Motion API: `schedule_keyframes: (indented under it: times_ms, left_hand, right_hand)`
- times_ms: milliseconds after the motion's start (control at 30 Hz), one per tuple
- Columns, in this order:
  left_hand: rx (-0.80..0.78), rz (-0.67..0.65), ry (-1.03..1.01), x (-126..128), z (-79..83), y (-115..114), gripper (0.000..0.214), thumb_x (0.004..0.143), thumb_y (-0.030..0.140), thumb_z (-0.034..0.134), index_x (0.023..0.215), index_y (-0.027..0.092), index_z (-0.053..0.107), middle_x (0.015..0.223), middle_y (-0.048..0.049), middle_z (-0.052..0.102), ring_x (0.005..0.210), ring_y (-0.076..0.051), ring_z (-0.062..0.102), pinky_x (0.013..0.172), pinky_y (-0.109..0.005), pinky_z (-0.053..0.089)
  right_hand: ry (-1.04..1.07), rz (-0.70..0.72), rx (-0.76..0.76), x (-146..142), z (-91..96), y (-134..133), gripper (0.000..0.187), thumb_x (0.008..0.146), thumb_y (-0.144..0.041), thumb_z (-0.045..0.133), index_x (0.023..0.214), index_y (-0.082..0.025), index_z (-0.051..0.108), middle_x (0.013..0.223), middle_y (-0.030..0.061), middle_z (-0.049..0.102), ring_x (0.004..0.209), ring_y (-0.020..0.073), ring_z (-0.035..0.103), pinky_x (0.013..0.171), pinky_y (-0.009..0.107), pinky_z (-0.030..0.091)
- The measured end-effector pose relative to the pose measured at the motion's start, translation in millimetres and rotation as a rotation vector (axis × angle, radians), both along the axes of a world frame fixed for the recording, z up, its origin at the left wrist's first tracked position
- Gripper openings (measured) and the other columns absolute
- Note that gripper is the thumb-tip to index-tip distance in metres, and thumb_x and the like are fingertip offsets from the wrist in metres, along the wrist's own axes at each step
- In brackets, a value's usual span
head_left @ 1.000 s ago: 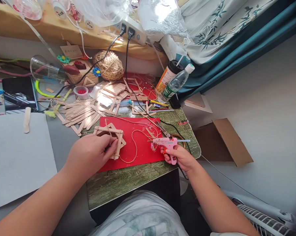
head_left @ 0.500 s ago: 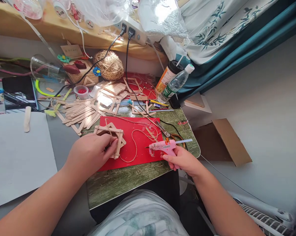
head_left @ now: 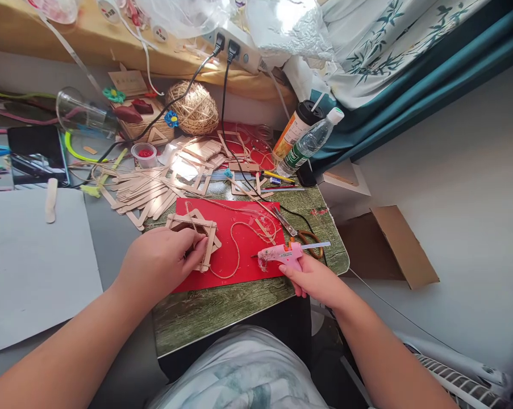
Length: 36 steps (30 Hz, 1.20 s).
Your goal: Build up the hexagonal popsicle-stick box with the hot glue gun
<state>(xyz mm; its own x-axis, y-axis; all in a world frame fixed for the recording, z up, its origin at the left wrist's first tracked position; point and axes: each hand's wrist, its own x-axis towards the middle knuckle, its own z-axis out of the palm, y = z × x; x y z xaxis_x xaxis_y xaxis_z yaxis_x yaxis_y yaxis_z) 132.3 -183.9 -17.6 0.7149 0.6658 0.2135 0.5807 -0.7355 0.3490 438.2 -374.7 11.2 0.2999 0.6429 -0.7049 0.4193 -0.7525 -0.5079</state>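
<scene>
My left hand [head_left: 165,255] is closed, thumb and forefinger pinched at the near edge of a small frame of stacked craft sticks [head_left: 211,230]. The hand covers part of that frame. A thin twine [head_left: 238,244] curls from it across a red sheet [head_left: 222,213]. In my right hand [head_left: 311,278] is a pink hot glue gun [head_left: 284,254], its nozzle pointing left toward the frame but apart from it. A clear glue stick [head_left: 318,245] sticks out of the gun's back. Scissors [head_left: 296,228] lie just behind the gun.
Loose craft sticks [head_left: 147,193] are heaped behind the red sheet. Farther back are a twine ball [head_left: 193,108], a drink cup [head_left: 296,128] and a water bottle [head_left: 311,142]. Black cords [head_left: 224,91] hang down over the table. White paper [head_left: 34,267] covers the left side.
The view has shifted slightly, so most things sit a little farther right. The glue gun is tilted a bit differently. Both hands keep their holds.
</scene>
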Motion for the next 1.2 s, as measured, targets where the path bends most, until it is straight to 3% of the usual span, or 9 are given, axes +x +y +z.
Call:
schedule_keyframes:
  times_ms: [133, 300, 467, 500, 567, 633, 733, 900, 1200]
  left_hand:
    - [0.007, -0.004, -0.004, 1, -0.7, 0, 0.043, 0.105, 0.044, 0.048, 0.069, 0.022, 0.056, 0.058, -0.0003, 0.051, 0.056, -0.018, 0.045, 0.059, -0.034, 0.028]
    - [0.019, -0.005, -0.002, 0, -1.4, 0, 0.044, 0.105, 0.045, 0.048, 0.068, 0.022, 0.056, 0.059, -0.0003, 0.051, 0.057, -0.018, 0.045, 0.060, -0.034, 0.029]
    - [0.006, -0.003, -0.001, 0, 0.3, 0, 0.044, 0.105, 0.044, 0.048, 0.069, 0.022, 0.057, 0.058, 0.0000, 0.050, 0.057, -0.018, 0.046, 0.060, -0.035, 0.029]
    - [0.004, -0.001, -0.004, 0, 0.8, 0, 0.044, 0.106, 0.044, 0.047, 0.069, 0.022, 0.057, 0.057, 0.0001, 0.050, 0.056, -0.018, 0.045, 0.059, -0.035, 0.029]
    - [0.002, -0.002, -0.007, 1, 1.3, 0, 0.044, 0.106, 0.044, 0.047, 0.069, 0.022, 0.058, 0.057, 0.0003, 0.050, 0.055, -0.017, 0.045, 0.059, -0.034, 0.029]
    - [0.008, -0.005, -0.007, 1, 1.5, 0, 0.045, 0.106, 0.044, 0.048, 0.068, 0.022, 0.057, 0.057, 0.0003, 0.049, 0.055, -0.017, 0.045, 0.059, -0.034, 0.028]
    - [0.017, -0.004, -0.006, 1, 1.5, 0, 0.044, 0.105, 0.044, 0.048, 0.068, 0.022, 0.056, 0.057, 0.0002, 0.049, 0.055, -0.018, 0.044, 0.058, -0.034, 0.027]
    - [0.015, -0.015, -0.009, 1, 1.9, 0, 0.044, 0.106, 0.044, 0.048, 0.068, 0.022, 0.055, 0.057, 0.0002, 0.049, 0.055, -0.018, 0.044, 0.059, -0.034, 0.028]
    - [-0.002, -0.001, 0.014, 0, -0.4, 0, 0.043, 0.105, 0.045, 0.047, 0.070, 0.023, 0.058, 0.059, -0.0012, 0.052, 0.059, -0.019, 0.048, 0.061, -0.035, 0.029]
  right_hand:
    - [-0.017, 0.044, 0.021, -5, 7.0, 3, 0.044, 0.098, -0.049, 0.062, 0.134, -0.022, 0.066, 0.053, -0.0056, 0.062, 0.047, 0.0156, 0.059, 0.046, 0.025, 0.041]
    - [-0.043, 0.016, -0.013, -7, 3.1, 3, 0.038, 0.098, -0.048, 0.063, 0.122, -0.020, 0.072, 0.052, -0.0034, 0.063, 0.046, 0.0156, 0.059, 0.045, 0.024, 0.041]
    - [0.014, 0.012, 0.086, -6, 2.6, -1, 0.044, 0.096, -0.044, 0.068, 0.137, -0.027, 0.070, 0.059, -0.0027, 0.068, 0.048, 0.0171, 0.063, 0.046, 0.026, 0.050]
    - [0.043, 0.037, 0.126, -5, 5.5, -1, 0.044, 0.095, -0.043, 0.069, 0.137, -0.028, 0.070, 0.066, -0.0010, 0.073, 0.055, 0.0190, 0.068, 0.052, 0.029, 0.056]
    - [0.102, 0.124, 0.224, -5, 13.6, 1, 0.046, 0.093, -0.038, 0.072, 0.139, -0.030, 0.072, 0.093, 0.0033, 0.083, 0.084, 0.0256, 0.079, 0.079, 0.040, 0.066]
    - [0.133, 0.208, 0.295, -6, 22.2, 4, 0.050, 0.092, -0.033, 0.073, 0.142, -0.032, 0.070, 0.126, 0.0034, 0.080, 0.121, 0.0313, 0.074, 0.112, 0.050, 0.056]
    - [0.158, 0.238, 0.297, -11, 29.4, 10, 0.050, 0.097, -0.031, 0.065, 0.147, -0.034, 0.067, 0.150, -0.0015, 0.068, 0.143, 0.0317, 0.060, 0.129, 0.053, 0.037]
    - [0.114, 0.285, 0.295, -18, 24.5, 12, 0.049, 0.102, -0.029, 0.057, 0.150, -0.037, 0.064, 0.158, -0.0047, 0.061, 0.149, 0.0267, 0.055, 0.132, 0.049, 0.034]
    - [-0.073, 0.338, 0.310, -20, 16.4, 10, 0.053, 0.099, -0.025, 0.060, 0.148, -0.044, 0.065, 0.149, -0.0077, 0.068, 0.139, 0.0269, 0.065, 0.125, 0.045, 0.046]
